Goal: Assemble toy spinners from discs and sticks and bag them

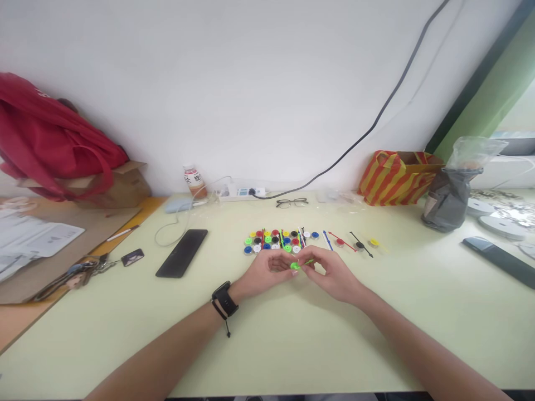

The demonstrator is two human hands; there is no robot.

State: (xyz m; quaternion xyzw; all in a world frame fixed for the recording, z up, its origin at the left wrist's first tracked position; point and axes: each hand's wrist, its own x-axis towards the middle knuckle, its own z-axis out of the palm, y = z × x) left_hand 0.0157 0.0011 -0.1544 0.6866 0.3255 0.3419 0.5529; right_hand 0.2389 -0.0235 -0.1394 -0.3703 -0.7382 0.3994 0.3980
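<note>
My left hand (267, 270) pinches a small bright green round piece (295, 266) between thumb and fingertips. My right hand (332, 273) meets it from the other side, its fingers closed on a thin green strip (309, 260), perhaps an arrow pointer; the fingertips partly hide it. Just beyond the hands lie rows of small round pieces (258, 241) in several colours, with narrow pointers between them. Farther right are a blue arrow (327, 240), a red arrow with a round base (340, 243), a black arrow with a base (360, 245) and a yellow round piece (374, 243).
Left of the hands lie a black phone (182, 253) and keys (100, 264). Along the wall stand a bottle (195, 181), a power strip (242, 194), glasses (291, 203) and a striped bag (397, 178). A grey bag (446, 200) and a dark case (499, 260) are at right.
</note>
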